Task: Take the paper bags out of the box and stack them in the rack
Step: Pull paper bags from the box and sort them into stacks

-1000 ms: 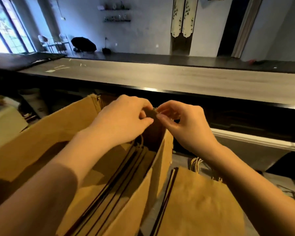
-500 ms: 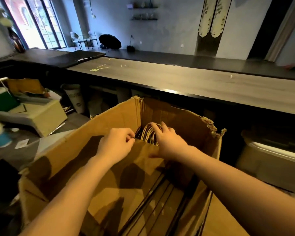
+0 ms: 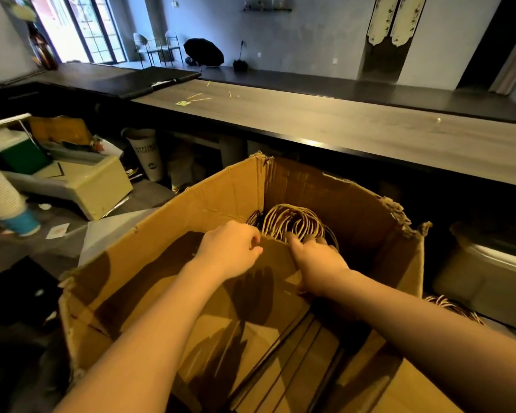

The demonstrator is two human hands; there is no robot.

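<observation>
A large open cardboard box (image 3: 221, 198) fills the lower middle of the head view. Inside it stand several flat brown paper bags (image 3: 268, 332) on edge, their twine handles (image 3: 295, 222) bunched at the far end. My left hand (image 3: 230, 248) pinches the top edge of the nearest bag. My right hand (image 3: 316, 260) grips the same bag edge beside the handles, fingers curled over it. More twine handles (image 3: 447, 305) of bags outside the box show at the right, past my right forearm.
A long wooden counter (image 3: 340, 126) runs behind the box. To the left lie a beige box (image 3: 93, 186), a green-and-white cooler (image 3: 18, 153), a stack of white cups (image 3: 0, 195) and a tall paper cup (image 3: 149, 156). A white bin (image 3: 489, 275) stands at right.
The view has shifted from beside the box to over it. Both hands went down into the box from near its rim and now hold the top edge of a bag by the handles.
</observation>
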